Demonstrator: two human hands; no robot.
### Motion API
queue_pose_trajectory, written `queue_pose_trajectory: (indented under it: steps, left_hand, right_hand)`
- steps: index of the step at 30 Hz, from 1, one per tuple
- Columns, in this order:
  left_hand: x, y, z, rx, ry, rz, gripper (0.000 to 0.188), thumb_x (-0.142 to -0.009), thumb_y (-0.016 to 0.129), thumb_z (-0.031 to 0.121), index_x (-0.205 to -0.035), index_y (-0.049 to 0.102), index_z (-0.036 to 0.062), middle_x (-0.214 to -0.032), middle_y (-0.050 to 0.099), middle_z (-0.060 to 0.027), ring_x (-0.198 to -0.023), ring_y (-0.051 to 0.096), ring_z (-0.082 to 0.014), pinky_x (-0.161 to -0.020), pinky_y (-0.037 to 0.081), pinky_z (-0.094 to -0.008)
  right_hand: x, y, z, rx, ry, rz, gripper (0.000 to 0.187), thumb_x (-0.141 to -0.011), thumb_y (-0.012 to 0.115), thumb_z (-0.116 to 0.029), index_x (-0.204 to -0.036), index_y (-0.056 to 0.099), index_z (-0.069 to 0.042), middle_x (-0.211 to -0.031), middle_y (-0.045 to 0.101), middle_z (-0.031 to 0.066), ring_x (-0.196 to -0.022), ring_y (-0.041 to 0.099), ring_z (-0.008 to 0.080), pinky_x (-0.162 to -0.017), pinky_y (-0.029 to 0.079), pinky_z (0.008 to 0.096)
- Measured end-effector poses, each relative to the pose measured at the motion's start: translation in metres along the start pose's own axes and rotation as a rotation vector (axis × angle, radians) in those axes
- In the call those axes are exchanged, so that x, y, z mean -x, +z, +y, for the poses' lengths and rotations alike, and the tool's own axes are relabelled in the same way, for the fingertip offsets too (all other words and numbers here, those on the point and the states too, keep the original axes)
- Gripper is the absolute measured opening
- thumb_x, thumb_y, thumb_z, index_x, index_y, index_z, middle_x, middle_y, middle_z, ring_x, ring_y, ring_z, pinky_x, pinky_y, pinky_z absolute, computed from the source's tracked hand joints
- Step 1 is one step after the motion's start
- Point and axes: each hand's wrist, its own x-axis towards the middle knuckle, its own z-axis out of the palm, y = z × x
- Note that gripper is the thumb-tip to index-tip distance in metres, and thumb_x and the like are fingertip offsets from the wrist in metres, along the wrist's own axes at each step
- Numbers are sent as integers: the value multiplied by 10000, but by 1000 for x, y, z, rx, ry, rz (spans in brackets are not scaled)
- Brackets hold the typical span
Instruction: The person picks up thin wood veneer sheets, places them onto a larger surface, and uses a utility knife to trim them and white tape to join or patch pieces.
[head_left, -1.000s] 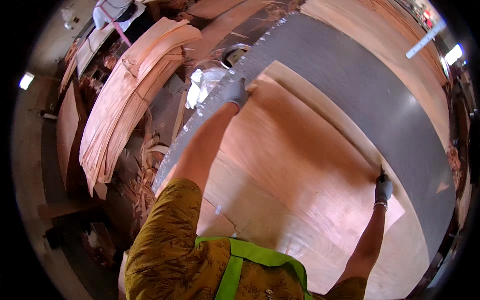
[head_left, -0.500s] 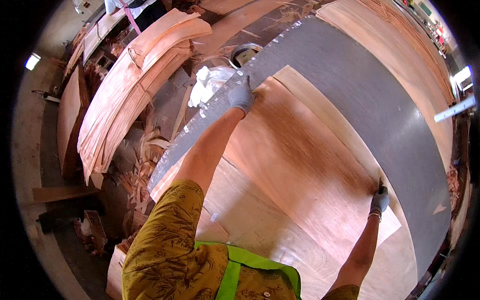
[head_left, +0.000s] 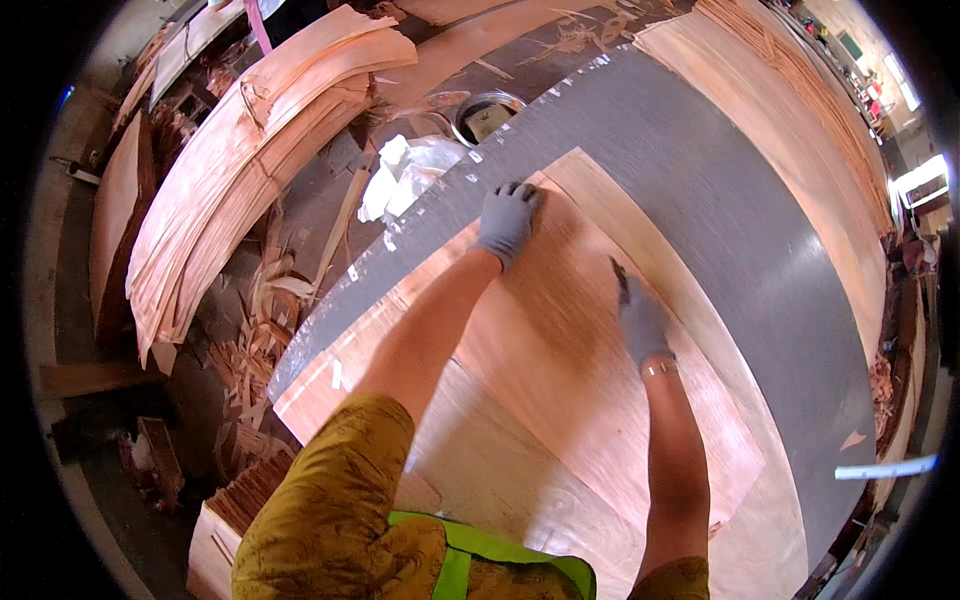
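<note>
A reddish-brown veneer sheet (head_left: 590,330) lies on top of a larger pale veneer sheet (head_left: 690,275), spread over a dark grey tabletop (head_left: 780,235). My left hand (head_left: 508,222), in a grey glove, rests flat on the far left corner of the reddish sheet, fingers stretched out. Over the middle of the same sheet, toward its right edge, is my gloved right hand (head_left: 642,315). Its fingers point away from me and are slightly blurred; nothing shows in them. I cannot tell whether the right palm touches the wood.
A tall bundle of veneer (head_left: 250,150) stands on the left, with wood scraps (head_left: 265,320) on the floor beside it. Past the table's far left edge are a white plastic bag (head_left: 408,175) and a round basin (head_left: 487,115). More stacked veneer (head_left: 790,130) lies at the far right.
My right hand has let go of the sheet's right edge and moved left and away from me over its surface. My left hand has shifted slightly inward from the corner and flattened.
</note>
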Motion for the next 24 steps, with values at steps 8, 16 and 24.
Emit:
queue_pose_trajectory:
  steps: [8,16,24]
  left_hand:
    - [-1,-1,2,18,-59,10,339,-762,520,159,-1092,561,92,-1156,555,-68,-1098,492,-270,-917,375,-405]
    - [-2,-15,2,12,-31,-19,392,-737,529,174,-1118,580,98,-1193,556,-57,-1129,485,-223,-929,356,-419]
    - [-9,-19,15,-120,-39,-71,322,-799,524,197,-1094,604,98,-1239,527,-68,-1185,436,-266,-980,298,-485]
  right_hand:
    - [-143,17,-111,20,-31,-99,270,-898,381,-196,-1085,532,-74,-983,626,221,-944,598,384,-785,474,480]
    - [-158,16,-104,101,9,-218,285,-883,413,-161,-1039,619,-42,-1024,631,196,-951,618,357,-799,497,440]
    - [-68,-12,-3,114,-5,-207,288,-888,430,-234,-1018,557,-11,-927,632,230,-878,619,372,-753,481,467]
